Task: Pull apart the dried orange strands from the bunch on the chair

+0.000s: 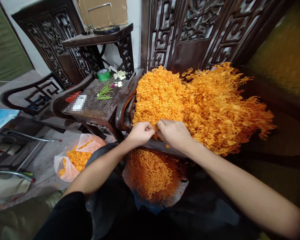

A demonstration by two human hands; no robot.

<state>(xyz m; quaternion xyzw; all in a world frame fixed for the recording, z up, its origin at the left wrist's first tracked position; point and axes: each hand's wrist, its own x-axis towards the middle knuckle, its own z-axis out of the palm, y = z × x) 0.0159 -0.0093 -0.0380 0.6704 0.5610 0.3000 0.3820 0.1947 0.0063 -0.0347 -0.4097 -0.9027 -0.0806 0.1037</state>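
My left hand (141,134) is closed in a pinch at the bench's front edge. Almost touching it, my right hand (173,133) is closed as well, knuckles up. A small orange plastic sprig (155,136) shows between the fingertips, mostly hidden by them. Right behind the hands rises a large heap of orange plastic flower sprigs (160,96), spreading over the seat of the dark wooden bench. Beneath the hands, in front of the seat, a bag (178,196) holds thin orange branching stems (152,176).
A translucent plastic bag (73,169) of orange pieces sits on the floor at left. The carved side table (95,110) bears green tape (103,74), green stems (105,92) and white flowers (119,75). The bench's curved armrest (122,113) stands left of the heap.
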